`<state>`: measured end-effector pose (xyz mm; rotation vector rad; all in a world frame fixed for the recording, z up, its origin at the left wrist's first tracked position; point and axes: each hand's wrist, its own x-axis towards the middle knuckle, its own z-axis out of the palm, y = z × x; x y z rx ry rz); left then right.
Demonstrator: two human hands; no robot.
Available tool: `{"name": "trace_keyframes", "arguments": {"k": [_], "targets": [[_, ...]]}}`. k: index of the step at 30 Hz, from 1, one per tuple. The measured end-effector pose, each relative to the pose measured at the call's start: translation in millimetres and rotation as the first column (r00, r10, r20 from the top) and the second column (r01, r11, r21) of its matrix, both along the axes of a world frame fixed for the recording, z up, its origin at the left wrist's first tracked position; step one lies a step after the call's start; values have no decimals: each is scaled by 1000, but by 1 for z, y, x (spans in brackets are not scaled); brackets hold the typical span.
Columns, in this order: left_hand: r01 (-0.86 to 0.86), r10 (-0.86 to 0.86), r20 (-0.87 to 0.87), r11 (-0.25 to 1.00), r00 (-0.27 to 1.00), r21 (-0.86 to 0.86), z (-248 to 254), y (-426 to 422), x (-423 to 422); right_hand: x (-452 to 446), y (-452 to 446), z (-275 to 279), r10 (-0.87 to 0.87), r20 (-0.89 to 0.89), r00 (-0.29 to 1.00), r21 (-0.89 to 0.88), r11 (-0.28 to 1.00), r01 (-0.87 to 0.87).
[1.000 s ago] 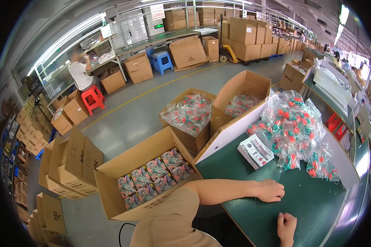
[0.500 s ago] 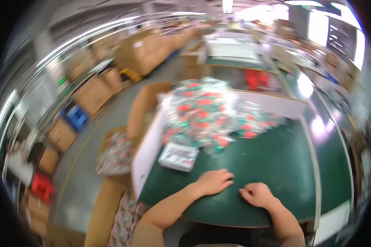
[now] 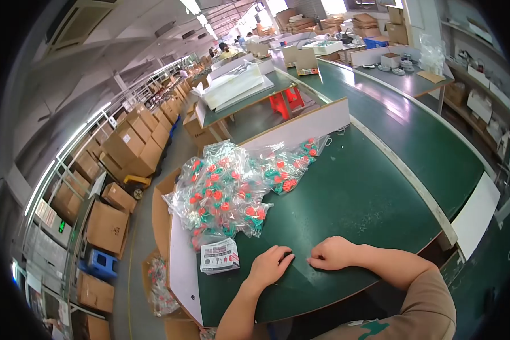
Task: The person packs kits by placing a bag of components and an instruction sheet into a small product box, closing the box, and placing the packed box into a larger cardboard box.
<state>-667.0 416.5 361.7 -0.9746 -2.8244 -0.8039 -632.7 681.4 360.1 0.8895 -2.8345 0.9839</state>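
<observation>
My left hand [image 3: 270,266] rests on the green tabletop [image 3: 345,209], its fingers bent and slightly apart, with nothing seen in them. To its right my right hand [image 3: 332,253] lies on the same surface with its fingers curled in; no object shows in it. A small gap separates the two hands. Just left of my left hand sits a stack of printed leaflets [image 3: 220,256]. Behind the leaflets is a heap of clear plastic bags [image 3: 221,187] holding red and green pieces, which stretches toward the low white partition [image 3: 306,127].
A carton of bagged pieces [image 3: 160,283] stands on the floor at the left. Beyond the partition are another table with white sheets [image 3: 238,85] and a red stool [image 3: 286,102]. A long green bench [image 3: 402,119] runs along the right. Several cartons line the far left.
The view has swung right, away from the open box of packed items and onto the tabletop. My hands stay low over the table, and both are now fully in view.
</observation>
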Motion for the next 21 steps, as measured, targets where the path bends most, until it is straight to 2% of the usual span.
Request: {"name": "trace_keyframes", "arguments": {"k": [7, 11, 21], "targets": [[-113, 111, 131, 994, 985, 3, 9, 4, 2, 0, 2, 1, 21, -16, 1000, -5, 1000, -21], [1, -1, -10, 1000, 1000, -5, 5, 1, 1, 1, 1, 3, 20, -13, 1000, 0, 1000, -20], [-4, 4, -19, 1000, 1000, -10, 4, 0, 2, 0, 1, 8, 23, 22, 999, 50, 998, -24]]}}
